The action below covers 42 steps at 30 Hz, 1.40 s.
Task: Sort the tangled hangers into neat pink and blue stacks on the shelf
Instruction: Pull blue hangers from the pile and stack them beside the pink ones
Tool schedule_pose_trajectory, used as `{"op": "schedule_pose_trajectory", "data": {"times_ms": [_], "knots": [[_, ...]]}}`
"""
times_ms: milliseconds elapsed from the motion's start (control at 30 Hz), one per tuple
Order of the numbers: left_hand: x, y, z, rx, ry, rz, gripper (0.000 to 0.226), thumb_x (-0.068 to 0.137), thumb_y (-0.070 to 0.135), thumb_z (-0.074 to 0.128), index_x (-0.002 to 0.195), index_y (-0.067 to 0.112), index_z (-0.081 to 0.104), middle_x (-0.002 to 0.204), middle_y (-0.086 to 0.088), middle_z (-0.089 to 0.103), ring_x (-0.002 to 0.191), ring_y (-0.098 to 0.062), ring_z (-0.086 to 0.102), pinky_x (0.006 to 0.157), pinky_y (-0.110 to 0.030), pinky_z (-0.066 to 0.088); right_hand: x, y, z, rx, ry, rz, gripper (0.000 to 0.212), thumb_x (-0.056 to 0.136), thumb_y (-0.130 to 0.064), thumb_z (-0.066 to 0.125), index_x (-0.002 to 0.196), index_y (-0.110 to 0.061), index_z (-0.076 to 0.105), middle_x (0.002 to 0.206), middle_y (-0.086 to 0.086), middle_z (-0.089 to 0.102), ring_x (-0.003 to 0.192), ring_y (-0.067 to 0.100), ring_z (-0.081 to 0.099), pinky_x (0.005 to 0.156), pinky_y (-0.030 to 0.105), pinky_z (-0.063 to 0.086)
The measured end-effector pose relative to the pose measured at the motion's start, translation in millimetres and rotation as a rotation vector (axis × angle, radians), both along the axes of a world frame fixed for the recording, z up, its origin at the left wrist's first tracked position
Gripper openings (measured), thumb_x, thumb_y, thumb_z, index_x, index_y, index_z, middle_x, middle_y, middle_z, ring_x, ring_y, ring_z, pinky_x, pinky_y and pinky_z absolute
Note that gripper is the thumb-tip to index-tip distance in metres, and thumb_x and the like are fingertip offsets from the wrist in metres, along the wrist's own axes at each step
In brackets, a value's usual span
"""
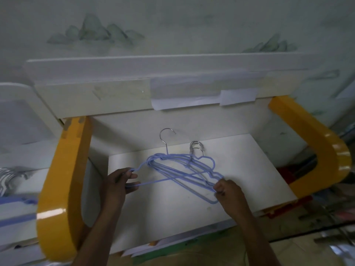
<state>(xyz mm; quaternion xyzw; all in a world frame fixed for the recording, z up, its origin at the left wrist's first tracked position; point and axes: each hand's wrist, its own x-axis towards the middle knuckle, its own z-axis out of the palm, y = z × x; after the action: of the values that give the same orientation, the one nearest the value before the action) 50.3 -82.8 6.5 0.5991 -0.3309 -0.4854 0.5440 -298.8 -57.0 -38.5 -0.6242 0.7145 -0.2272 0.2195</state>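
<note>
On the white shelf board (172, 204), the left hand (117, 187) pinches one blue wire hanger (146, 181) while the right hand (228, 191) grips the blue hanger stack (192, 171); pulling could snag their silver hooks (196, 148) and scatter it.

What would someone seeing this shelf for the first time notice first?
Probably the bundle of pale blue wire hangers with silver metal hooks, lying at the middle of the white shelf board. The left hand pinches its left end and the right hand grips its right end. Next come the glossy yellow curved side supports framing the shelf on both sides.
</note>
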Motion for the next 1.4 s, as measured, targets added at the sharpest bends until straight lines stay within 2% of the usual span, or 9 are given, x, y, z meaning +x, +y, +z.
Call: {"op": "schedule_pose_trajectory", "data": {"times_ms": [167,333,500,567,667,767,900,1267,1400], "knots": [[-4,5,6,-0.025,0.037,0.000,0.017,0.097,0.001,0.050,0.099,0.001,0.067,0.081,-0.018,0.065,0.052,-0.022,0.067,0.049,-0.024,0.056,4,6,-4,-0.093,-0.095,-0.052,0.019,0.085,0.002,0.066,0.086,-0.017,0.063,0.083,-0.001,0.063,0.069,0.004,0.062,0.064,0.017,0.051],[-5,3,10,-0.046,0.064,-0.005,0.018,0.097,0.002,0.050,0.105,-0.001,0.066,0.084,-0.019,0.065,0.053,-0.019,0.068,0.052,-0.023,0.057,9,10,15,-0.004,-0.669,-0.164,0.008,0.096,-0.001,0.054,0.095,-0.007,0.061,0.085,0.020,0.064,0.067,0.023,0.070,0.064,0.040,0.061],[-5,8,17,-0.076,0.072,-0.031,0.020,0.099,0.002,0.047,0.106,-0.001,0.065,0.084,-0.018,0.064,0.054,-0.017,0.068,0.053,-0.022,0.056,13,19,26,-0.052,-0.909,-0.155,0.022,0.093,-0.018,0.064,0.105,0.000,0.059,0.091,0.030,0.065,0.086,0.044,0.067,0.069,0.047,0.060],[-6,13,22,-0.097,0.079,-0.041,0.019,0.099,0.002,0.047,0.104,0.000,0.065,0.085,-0.019,0.063,0.054,-0.017,0.068,0.054,-0.022,0.057,12,21,29,-0.058,-0.889,-0.149,0.048,0.078,-0.039,0.077,0.105,-0.002,0.061,0.088,0.023,0.069,0.086,0.040,0.069,0.069,0.050,0.060],[-6,26,29,-0.125,0.072,-0.034,0.020,0.100,0.002,0.045,0.104,0.000,0.064,0.085,-0.018,0.063,0.055,-0.017,0.068,0.054,-0.022,0.057,15,26,35,-0.078,-0.843,-0.123,0.042,0.074,-0.027,0.079,0.103,-0.002,0.062,0.085,0.020,0.071,0.087,0.042,0.069,0.070,0.055,0.059],[-7,44,37,-0.150,0.067,-0.008,0.020,0.100,0.003,0.045,0.104,0.001,0.064,0.086,-0.018,0.064,0.056,-0.017,0.069,0.054,-0.023,0.057,19,35,42,-0.084,-0.852,-0.118,0.058,0.063,-0.042,0.083,0.102,-0.004,0.063,0.085,0.018,0.071,0.083,0.040,0.070,0.070,0.052,0.059],[-5,74,43,-0.157,0.069,0.020,0.021,0.100,0.005,0.047,0.108,-0.001,0.065,0.092,-0.020,0.066,0.064,-0.023,0.071,0.058,-0.025,0.059,23,47,40,-0.081,-0.891,-0.107,0.009,0.094,-0.009,0.062,0.101,-0.003,0.063,0.083,0.019,0.071,0.077,0.045,0.069,0.069,0.051,0.060],[-19,149,50,-0.197,-0.023,0.092,0.018,0.099,0.008,0.051,0.101,0.005,0.069,0.088,-0.018,0.070,0.063,-0.026,0.071,0.055,-0.026,0.057,-3,114,58,-0.103,-0.804,-0.071,0.012,0.099,-0.009,0.053,0.103,-0.002,0.062,0.090,0.015,0.073,0.069,0.037,0.072,0.058,0.033,0.059],[-23,181,62,-0.231,-0.028,0.125,0.019,0.099,0.009,0.052,0.099,0.010,0.071,0.088,-0.013,0.071,0.068,-0.024,0.072,0.057,-0.025,0.057,-20,138,70,-0.119,-0.822,-0.022,0.014,0.099,-0.010,0.053,0.107,-0.003,0.062,0.093,0.018,0.073,0.071,0.040,0.071,0.062,0.043,0.061]]}}
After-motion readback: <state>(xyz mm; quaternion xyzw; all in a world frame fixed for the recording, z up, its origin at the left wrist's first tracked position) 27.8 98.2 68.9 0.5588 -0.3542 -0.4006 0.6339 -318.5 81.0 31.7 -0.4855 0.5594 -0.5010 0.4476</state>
